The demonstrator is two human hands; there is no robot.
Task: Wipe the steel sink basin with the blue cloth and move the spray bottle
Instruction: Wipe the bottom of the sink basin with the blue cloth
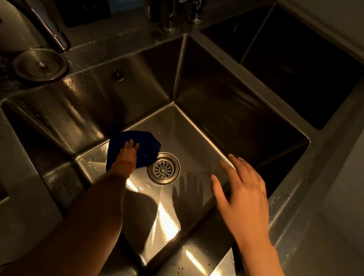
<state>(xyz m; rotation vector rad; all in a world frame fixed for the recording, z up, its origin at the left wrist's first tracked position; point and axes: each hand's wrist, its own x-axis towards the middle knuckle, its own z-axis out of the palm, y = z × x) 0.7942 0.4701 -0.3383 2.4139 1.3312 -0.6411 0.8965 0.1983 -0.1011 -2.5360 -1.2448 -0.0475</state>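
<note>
The steel sink basin (201, 91) is deep and square, with a round drain strainer (163, 168) in its wet floor. A blue cloth (148, 144) lies flat on the basin floor just left of the drain. My left hand (128, 153) reaches down into the basin and presses on the cloth with straight fingers. My right hand (240, 189) hovers above the basin's right side, fingers spread and holding nothing. No spray bottle is visible.
A curved faucet (44, 22) rises at the back left above a round metal lid (40, 64). A second, dark basin (300, 66) lies at the back right. Glass or metal items (177, 8) stand behind the sink. The wet steel rim (189, 263) runs along the front.
</note>
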